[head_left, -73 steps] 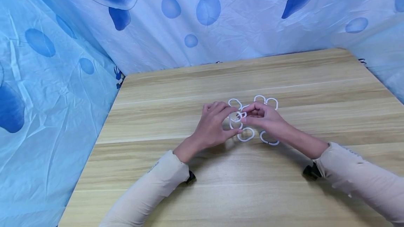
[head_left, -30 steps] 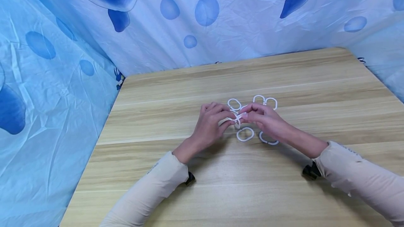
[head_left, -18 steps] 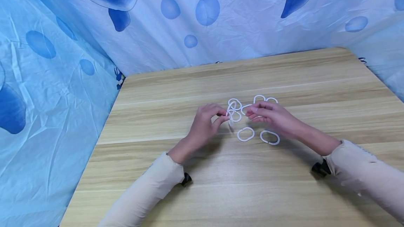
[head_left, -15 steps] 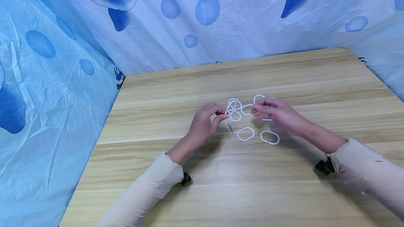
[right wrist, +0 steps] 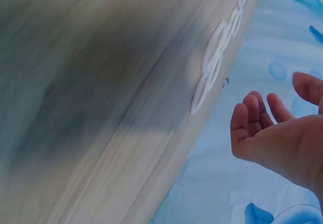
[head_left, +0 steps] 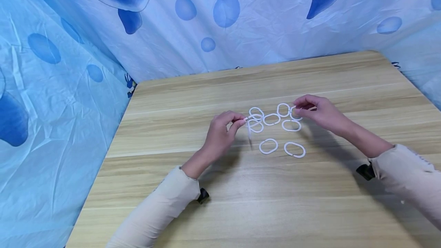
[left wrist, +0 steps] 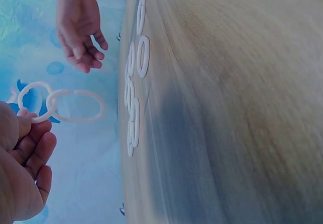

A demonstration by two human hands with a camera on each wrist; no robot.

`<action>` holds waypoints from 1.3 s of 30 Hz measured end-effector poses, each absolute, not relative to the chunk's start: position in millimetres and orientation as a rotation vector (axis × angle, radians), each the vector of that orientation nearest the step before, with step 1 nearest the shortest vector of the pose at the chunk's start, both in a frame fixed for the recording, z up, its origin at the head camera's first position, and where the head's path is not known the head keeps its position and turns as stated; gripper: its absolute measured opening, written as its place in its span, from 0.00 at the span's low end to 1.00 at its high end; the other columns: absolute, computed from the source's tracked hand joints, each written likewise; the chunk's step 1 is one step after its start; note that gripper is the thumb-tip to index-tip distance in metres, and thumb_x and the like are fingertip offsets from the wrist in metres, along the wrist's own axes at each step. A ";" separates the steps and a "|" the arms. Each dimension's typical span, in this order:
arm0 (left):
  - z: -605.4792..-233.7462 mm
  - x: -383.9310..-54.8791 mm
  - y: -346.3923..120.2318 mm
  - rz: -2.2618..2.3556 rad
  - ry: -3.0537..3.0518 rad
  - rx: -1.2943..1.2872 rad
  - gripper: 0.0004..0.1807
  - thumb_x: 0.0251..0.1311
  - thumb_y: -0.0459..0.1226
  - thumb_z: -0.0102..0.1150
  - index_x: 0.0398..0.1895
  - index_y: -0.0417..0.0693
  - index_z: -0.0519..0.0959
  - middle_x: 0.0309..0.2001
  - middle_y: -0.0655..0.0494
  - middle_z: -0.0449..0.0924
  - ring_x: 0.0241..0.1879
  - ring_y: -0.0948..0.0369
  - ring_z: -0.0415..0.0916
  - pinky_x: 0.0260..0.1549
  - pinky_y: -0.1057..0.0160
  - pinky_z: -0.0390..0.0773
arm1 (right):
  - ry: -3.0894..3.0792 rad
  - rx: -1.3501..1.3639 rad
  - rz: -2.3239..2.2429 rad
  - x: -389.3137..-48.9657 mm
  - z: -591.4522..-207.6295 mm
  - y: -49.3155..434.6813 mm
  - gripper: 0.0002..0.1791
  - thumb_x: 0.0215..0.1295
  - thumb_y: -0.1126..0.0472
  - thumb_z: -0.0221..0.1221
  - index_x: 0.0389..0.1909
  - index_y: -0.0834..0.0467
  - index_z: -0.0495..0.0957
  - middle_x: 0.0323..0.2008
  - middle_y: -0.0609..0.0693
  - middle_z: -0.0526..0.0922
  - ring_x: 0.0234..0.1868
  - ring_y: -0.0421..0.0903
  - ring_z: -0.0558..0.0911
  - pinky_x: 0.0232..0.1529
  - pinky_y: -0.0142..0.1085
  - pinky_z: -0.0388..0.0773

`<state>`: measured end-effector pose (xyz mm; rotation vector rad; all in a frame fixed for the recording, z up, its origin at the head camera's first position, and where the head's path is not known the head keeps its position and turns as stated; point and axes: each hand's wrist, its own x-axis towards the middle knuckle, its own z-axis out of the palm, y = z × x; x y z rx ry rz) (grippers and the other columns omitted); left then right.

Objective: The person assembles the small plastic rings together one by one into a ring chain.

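Observation:
My left hand pinches a white plastic oval ring, a chain link with a small gap in its side. A second white link is hooked through it and hangs from it, above the table. My right hand is over the far right of the loose links, its fingers bent loosely with nothing between them. In the right wrist view the thumb and fingers of the right hand stand apart. Beneath it, a loose link is partly covered by the fingertips.
Several more white links lie flat on the wooden table, including one near link, another beside it and a far one. A blue curtain with printed sea animals hangs behind the table.
The right hand has let go of the links both hands were working on and moved right and farther back. The left hand has drawn slightly left, keeping the two hooked links.

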<state>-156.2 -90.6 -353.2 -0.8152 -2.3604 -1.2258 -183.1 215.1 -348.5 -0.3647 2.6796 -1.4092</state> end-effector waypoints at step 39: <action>-353.9 -155.7 -92.7 -1.265 -2.358 -0.809 0.02 0.57 0.32 0.65 0.33 0.41 0.84 0.30 0.54 0.83 0.32 0.64 0.75 0.33 0.68 0.74 | 3.132 -1.366 -0.517 -184.0 -390.6 212.0 0.25 0.44 0.66 0.73 0.48 0.58 0.83 0.29 0.46 0.72 0.33 0.47 0.71 0.37 0.49 0.64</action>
